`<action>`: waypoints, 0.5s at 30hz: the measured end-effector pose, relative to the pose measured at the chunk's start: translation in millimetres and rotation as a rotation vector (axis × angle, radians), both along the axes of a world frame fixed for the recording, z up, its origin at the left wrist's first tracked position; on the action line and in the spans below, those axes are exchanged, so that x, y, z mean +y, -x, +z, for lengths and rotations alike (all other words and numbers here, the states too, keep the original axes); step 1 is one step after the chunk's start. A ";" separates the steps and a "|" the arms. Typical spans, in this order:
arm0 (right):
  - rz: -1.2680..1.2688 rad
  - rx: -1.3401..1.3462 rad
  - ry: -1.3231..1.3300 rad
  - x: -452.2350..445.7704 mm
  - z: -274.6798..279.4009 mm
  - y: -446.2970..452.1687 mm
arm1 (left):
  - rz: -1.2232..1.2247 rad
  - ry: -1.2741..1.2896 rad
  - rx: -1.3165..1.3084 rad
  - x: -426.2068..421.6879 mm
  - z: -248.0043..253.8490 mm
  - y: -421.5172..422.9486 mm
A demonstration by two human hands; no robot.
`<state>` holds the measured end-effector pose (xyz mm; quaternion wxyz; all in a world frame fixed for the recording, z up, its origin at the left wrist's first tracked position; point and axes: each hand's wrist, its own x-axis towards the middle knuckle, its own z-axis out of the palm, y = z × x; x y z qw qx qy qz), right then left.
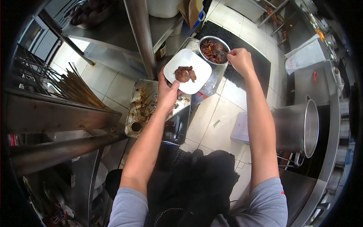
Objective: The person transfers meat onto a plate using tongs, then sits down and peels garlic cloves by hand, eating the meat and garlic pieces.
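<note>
While my left hand [168, 92] grips the near edge of the white plate [202, 71] under browned meat pieces [183, 75], my right hand [239, 60] clasps a metal utensil [223, 52] in the steel bowl [221, 41] just beyond; open tiled floor [208, 126] shows between my forearms.

We wear short grey sleeves [128, 207], the right with a small red mark [282, 192] near its hem, and black clothing [196, 181] with pale dots [165, 213] below.
</note>
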<state>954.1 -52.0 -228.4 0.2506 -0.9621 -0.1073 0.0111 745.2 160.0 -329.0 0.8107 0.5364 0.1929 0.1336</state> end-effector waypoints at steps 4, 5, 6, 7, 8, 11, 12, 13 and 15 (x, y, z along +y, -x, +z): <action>0.014 -0.066 -0.032 -6.6 21.0 16.9 | 0.023 -0.002 -0.004 -1.8 -2.6 -1.6; 0.015 -0.068 -0.033 -7.7 27.3 21.6 | 0.024 -0.002 -0.006 -2.0 -4.0 -2.2; 0.035 -0.087 -0.044 -8.8 34.7 26.6 | 0.023 -0.005 -0.013 -2.5 -4.6 -2.8; 0.056 -0.107 -0.056 -10.0 41.9 31.5 | 0.023 -0.008 -0.020 -2.7 -5.3 -3.6; 0.058 -0.108 -0.056 -10.3 51.5 38.6 | 0.025 -0.008 -0.021 -3.1 -4.8 -4.2; 0.125 -0.003 -0.151 -11.2 71.7 59.4 | 0.020 0.004 -0.029 -3.5 -0.6 -4.7; 0.125 -0.003 -0.150 -11.1 71.3 65.3 | 0.010 -0.002 -0.022 -3.6 2.4 -4.5; 0.177 0.074 -0.191 -10.0 70.9 72.2 | 0.000 -0.008 -0.017 -4.4 5.4 -4.6; 0.264 0.171 -0.257 -4.9 67.6 86.5 | -0.011 -0.015 -0.036 -5.2 0.9 -5.2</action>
